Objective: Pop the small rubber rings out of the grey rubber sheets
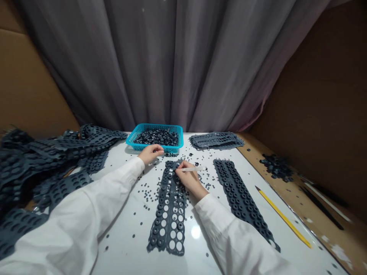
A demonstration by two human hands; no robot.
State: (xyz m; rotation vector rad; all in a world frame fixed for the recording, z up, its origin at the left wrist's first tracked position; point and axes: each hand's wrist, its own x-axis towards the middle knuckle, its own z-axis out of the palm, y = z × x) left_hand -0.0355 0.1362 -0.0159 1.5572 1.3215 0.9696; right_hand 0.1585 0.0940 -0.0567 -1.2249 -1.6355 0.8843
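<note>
My right hand (187, 176) grips a slim white pen-like stick (191, 169) over the upper part of a dark grey rubber sheet (169, 198). Rows of round holes run along this sheet; some are punched through to the white table, while others hold ring-shaped pieces. At the front rim of a turquoise basket (180, 142), my left hand (151, 153) has its fingertips pressed together; whatever may be between them cannot be made out. Small black rubber rings (156, 136) fill the basket. Tiny dark discs (147, 193) lie scattered around the sheet.
A second rubber sheet (243, 194) lies to the right, beside a yellow pencil-shaped tool (282, 217). Stacked sheets (216, 140) sit at the back right. Heaped sheets (65, 152) crowd the left. Loose black pieces (276, 167) and sticks (323, 206) rest on cardboard at right.
</note>
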